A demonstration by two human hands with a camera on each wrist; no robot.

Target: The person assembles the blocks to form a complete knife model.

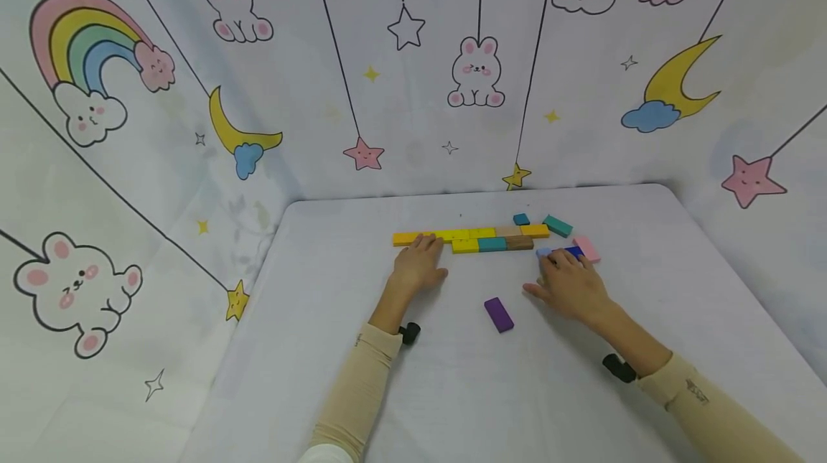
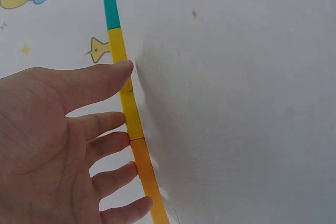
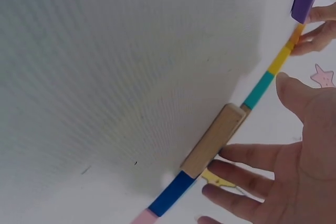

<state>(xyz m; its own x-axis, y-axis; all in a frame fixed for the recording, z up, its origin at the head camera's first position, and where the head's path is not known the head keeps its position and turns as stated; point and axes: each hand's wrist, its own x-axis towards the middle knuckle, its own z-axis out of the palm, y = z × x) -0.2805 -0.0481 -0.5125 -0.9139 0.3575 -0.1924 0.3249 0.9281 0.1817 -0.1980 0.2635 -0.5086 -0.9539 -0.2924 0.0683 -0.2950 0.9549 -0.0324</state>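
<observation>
My left hand [image 1: 418, 263] lies at the left end of a row of coloured blocks. Its fingers are spread, with fingertips at a yellow block [image 2: 135, 121] and an orange block [image 2: 149, 182]; the thumb reaches over another yellow block [image 2: 116, 43]. My right hand [image 1: 571, 283] is at the right end, fingers extended and thumb apart. Its fingertips are right at a wood-coloured block [image 3: 210, 142], beside a dark blue block [image 3: 172, 192]. In the head view this hand partly covers a light blue block [image 1: 543, 253] and the dark blue one. A purple block [image 1: 499, 314] lies between the hands, nearer me.
A pink block [image 1: 586, 248] lies beyond the right fingers. Behind the row are a green-teal block [image 1: 558, 225] and a small blue block [image 1: 520, 219]. A teal block [image 1: 492, 244] and brown block [image 1: 520, 242] continue the front row. A patterned cloth wall [image 1: 413, 118] borders the white table.
</observation>
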